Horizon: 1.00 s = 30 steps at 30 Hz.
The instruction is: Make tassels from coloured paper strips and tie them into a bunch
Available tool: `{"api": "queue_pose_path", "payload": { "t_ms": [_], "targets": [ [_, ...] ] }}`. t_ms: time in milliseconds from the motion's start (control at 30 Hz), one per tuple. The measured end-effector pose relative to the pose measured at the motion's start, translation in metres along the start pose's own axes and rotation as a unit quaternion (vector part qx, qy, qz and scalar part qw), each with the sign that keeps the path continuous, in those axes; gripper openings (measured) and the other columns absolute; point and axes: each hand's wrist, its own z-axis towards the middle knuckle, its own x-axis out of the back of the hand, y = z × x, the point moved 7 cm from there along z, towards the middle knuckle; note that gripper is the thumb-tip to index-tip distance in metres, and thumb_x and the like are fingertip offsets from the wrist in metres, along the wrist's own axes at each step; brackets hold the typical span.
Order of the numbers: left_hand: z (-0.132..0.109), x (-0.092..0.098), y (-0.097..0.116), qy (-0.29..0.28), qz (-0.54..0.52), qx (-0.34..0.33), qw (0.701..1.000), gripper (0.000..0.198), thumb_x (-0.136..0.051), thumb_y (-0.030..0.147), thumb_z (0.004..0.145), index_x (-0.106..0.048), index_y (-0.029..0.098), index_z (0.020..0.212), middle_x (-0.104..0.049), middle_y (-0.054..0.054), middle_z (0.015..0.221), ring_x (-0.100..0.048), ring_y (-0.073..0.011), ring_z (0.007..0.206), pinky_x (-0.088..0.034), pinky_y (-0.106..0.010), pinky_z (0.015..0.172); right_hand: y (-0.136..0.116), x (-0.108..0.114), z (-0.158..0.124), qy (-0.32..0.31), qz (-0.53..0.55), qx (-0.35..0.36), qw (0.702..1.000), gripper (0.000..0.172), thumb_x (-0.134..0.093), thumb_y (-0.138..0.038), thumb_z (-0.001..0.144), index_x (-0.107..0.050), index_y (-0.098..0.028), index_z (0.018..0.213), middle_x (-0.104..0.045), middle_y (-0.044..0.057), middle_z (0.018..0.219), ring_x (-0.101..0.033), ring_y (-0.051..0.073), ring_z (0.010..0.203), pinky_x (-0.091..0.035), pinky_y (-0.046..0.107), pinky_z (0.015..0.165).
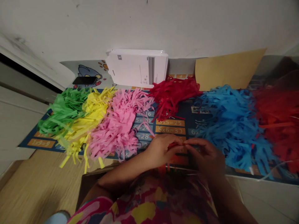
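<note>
My left hand and my right hand meet low in the middle of the view, fingertips pinching a thin red paper strip between them. The strip is mostly hidden by my fingers. Both hands rest over a dark blue multiplication-table mat. A bunch of pink shredded paper strips lies just left of my left hand, and a bunch of blue strips lies just right of my right hand. A smaller dark red bunch sits straight ahead.
Green and yellow strip bunches lie at the left, and a large red bunch at the right. A stack of white paper, a black phone and a tan card stand along the white wall.
</note>
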Motion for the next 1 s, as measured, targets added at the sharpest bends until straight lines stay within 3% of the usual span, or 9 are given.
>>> {"api": "queue_pose_path", "payload": {
  "t_ms": [300, 533, 733, 1000],
  "targets": [
    [-0.001, 0.000, 0.000, -0.037, 0.037, -0.032, 0.998, 0.015, -0.057, 0.022, 0.094, -0.065, 0.016, 0.104, -0.075, -0.006, 0.093, -0.071, -0.0166, 0.082, -0.050, -0.024, 0.072, 0.002, -0.005, 0.001, -0.050, 0.019, -0.026, 0.998, 0.013, -0.073, -0.037, 0.084, -0.074, -0.026, 0.092, -0.075, 0.002, 0.088, -0.071, 0.021, 0.082, -0.057, 0.033, 0.075],
    [-0.001, 0.001, 0.005, 0.019, 0.075, -0.091, 0.993, 0.015, -0.059, 0.026, 0.095, -0.072, 0.018, 0.096, -0.077, -0.004, 0.086, -0.071, -0.0151, 0.080, -0.051, -0.023, 0.072, 0.000, -0.003, -0.003, -0.002, 0.042, -0.023, 0.999, 0.009, -0.074, -0.031, 0.083, -0.073, -0.027, 0.091, -0.074, 0.000, 0.086, -0.069, 0.018, 0.081, -0.056, 0.030, 0.074],
    [-0.002, -0.003, -0.001, 0.038, 0.020, -0.034, 0.998, 0.013, -0.060, 0.021, 0.093, -0.071, 0.018, 0.087, -0.075, -0.001, 0.078, -0.069, -0.0127, 0.073, -0.050, -0.021, 0.070, 0.006, -0.003, -0.005, 0.013, 0.040, -0.021, 0.999, 0.010, -0.075, -0.032, 0.082, -0.073, -0.025, 0.090, -0.073, 0.001, 0.083, -0.069, 0.018, 0.078, -0.056, 0.031, 0.073],
    [-0.001, -0.002, 0.002, 0.038, 0.034, -0.083, 0.995, 0.016, -0.062, 0.026, 0.091, -0.068, 0.018, 0.103, -0.074, -0.008, 0.096, -0.069, -0.0197, 0.091, -0.053, -0.030, 0.080, 0.004, -0.003, -0.003, 0.021, -0.002, -0.009, 1.000, 0.010, -0.071, -0.034, 0.085, -0.074, -0.026, 0.089, -0.074, 0.001, 0.084, -0.070, 0.019, 0.078, -0.056, 0.031, 0.073]
  ]
}}
